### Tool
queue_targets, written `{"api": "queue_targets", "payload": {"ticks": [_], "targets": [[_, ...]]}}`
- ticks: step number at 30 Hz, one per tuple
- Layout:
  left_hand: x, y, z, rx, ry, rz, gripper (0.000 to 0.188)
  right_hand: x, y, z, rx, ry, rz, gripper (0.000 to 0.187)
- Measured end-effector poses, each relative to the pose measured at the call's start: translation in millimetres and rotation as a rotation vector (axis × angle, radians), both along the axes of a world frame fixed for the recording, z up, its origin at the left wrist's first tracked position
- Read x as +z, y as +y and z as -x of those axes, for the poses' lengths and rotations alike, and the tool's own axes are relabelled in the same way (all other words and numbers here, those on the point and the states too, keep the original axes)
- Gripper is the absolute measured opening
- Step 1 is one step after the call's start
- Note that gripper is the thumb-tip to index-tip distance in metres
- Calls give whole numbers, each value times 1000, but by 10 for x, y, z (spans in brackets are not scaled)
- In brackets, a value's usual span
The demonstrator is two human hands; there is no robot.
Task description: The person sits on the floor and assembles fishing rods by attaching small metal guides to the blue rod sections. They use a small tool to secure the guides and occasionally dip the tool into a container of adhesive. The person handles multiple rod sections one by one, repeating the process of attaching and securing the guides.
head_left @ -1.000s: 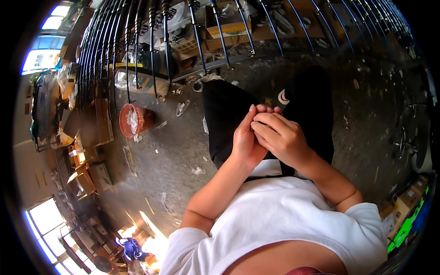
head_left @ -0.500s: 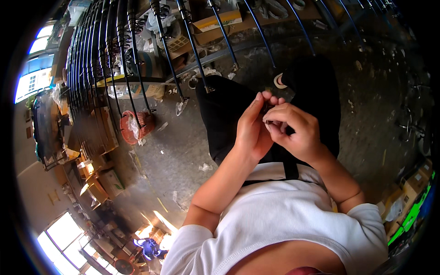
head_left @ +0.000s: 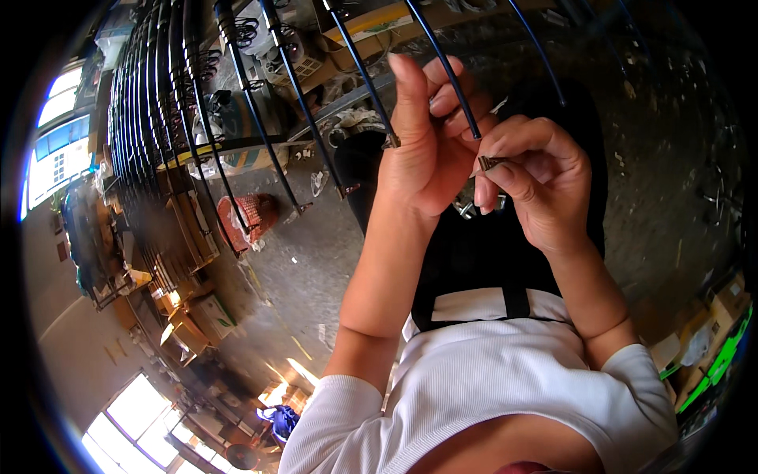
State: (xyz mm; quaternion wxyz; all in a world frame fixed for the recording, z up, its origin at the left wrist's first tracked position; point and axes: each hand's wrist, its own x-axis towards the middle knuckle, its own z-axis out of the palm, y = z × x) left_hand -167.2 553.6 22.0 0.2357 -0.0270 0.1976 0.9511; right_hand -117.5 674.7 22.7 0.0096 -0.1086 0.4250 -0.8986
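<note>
A slim dark blue fishing rod [head_left: 437, 49] hangs down between my hands; its bare lower end lies across my left hand. My left hand [head_left: 418, 150] is open, palm up, its thumb stretched away and its fingers loosely curled behind the rod without closing on it. Just below the rod's end, the thumb and fingers of my right hand [head_left: 545, 178] pinch a small brownish metal fitting [head_left: 490, 163]. Silvery metal pieces [head_left: 467, 209] show between my hands, above my lap; what they rest on is partly hidden.
More fishing rods [head_left: 288, 75] hang in a row to the left, several with small end fittings. A red basket [head_left: 246, 221] stands on the littered floor. Cardboard boxes [head_left: 193, 328] lie at the far left, others [head_left: 726, 304] at the right. A shelf edge [head_left: 320, 122] runs behind the rods.
Both hands were close together over my lap. They have moved up and parted: the left has reached the hanging rod, and the right now shows the small fitting at its fingertips. The view has shifted slightly.
</note>
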Motion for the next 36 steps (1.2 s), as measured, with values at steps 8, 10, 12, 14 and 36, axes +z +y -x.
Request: {"api": "queue_targets", "payload": {"ticks": [8, 10, 12, 14, 36], "targets": [[43, 40, 77, -13, 114, -17, 36, -27, -7, 83, -60, 18, 32, 19], [29, 34, 74, -16, 116, -27, 35, -26, -13, 92, -70, 20, 31, 19], [28, 34, 66, -11, 112, -31, 35, -24, -14, 94, -74, 6, 25, 19], [45, 48, 55, 0, 102, -29, 35, -18, -24, 102, -92, 28, 20, 20], [59, 36, -34, 10, 137, 22, 32, -13, -101, 33, -165, 26, -60, 27]]}}
